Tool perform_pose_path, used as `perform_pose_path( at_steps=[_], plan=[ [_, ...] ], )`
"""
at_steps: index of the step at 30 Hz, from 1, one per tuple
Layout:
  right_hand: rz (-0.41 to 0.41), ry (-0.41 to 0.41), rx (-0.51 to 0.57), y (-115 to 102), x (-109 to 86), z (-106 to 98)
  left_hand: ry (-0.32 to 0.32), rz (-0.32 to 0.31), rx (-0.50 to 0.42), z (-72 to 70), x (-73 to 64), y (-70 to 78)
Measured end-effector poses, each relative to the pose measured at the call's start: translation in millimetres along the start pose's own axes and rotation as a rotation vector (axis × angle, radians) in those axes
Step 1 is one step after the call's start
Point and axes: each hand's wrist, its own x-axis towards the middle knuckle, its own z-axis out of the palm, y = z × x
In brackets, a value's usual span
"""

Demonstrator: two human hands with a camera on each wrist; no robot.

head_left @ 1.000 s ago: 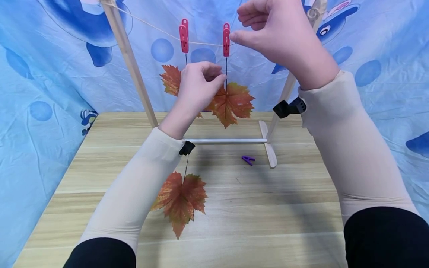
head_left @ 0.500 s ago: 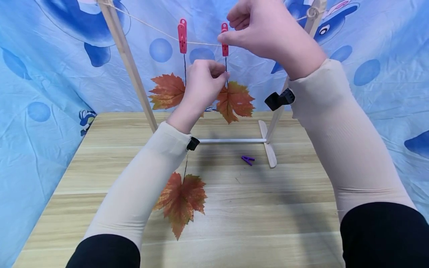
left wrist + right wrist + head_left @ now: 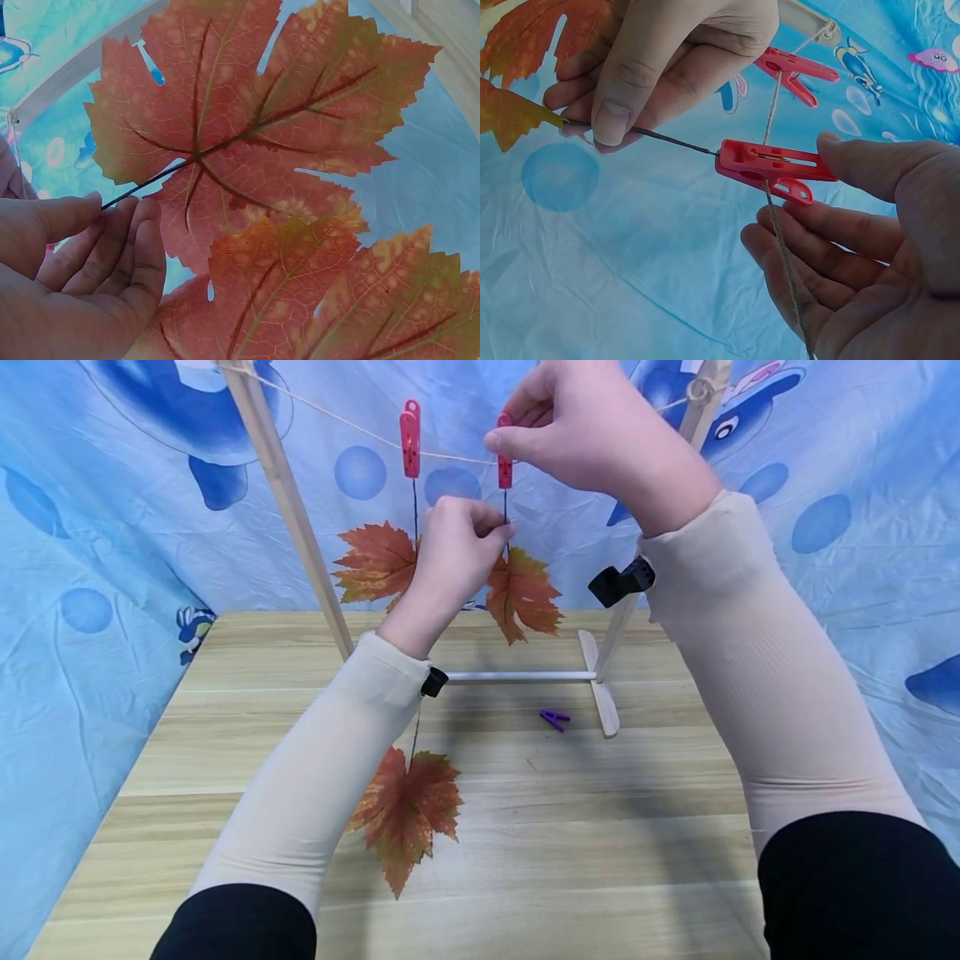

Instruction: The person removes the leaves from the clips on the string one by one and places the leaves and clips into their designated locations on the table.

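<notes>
A string (image 3: 333, 416) holds two red clothespins, each with an orange-red maple-like leaf hanging by its dark stem. My left hand (image 3: 461, 539) pinches the stem of the right leaf (image 3: 522, 597), below its clothespin; the left wrist view shows that stem between thumb and fingers. Up at the right clothespin (image 3: 739, 157), my right hand (image 3: 600, 431) has its thumb on one handle and fingertips at the other. The clothespin's jaw end meets the stem's tip, and the string passes through it. The left clothespin (image 3: 410, 439) carries the other leaf (image 3: 375, 564), partly hidden by my left hand.
The string runs between two wooden posts (image 3: 288, 502) joined low down by a white rod (image 3: 517, 676). A third leaf (image 3: 408, 814) lies on the wooden table (image 3: 600, 860), partly under my left forearm. Beside the stand's right foot (image 3: 606, 710) lies a purple clothespin (image 3: 555, 719).
My right hand has moved left onto the right clothespin. My left hand has shifted slightly right along with the stem, and the right leaf has turned a little. More of the left leaf shows.
</notes>
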Motion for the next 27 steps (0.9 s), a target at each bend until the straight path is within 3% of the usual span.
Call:
perform_pose_path(
  at_steps=[17, 27],
  plan=[
    [0.06, 0.141, 0.009, 6.8, -3.2, -2.2, -0.007, 0.019, 0.046, 3.0, 1.7, 0.5],
    [0.066, 0.21, 0.035, 6.6, -3.3, -5.7, -0.031, 0.012, 0.017, 6.6, -1.8, -1.0]
  ],
)
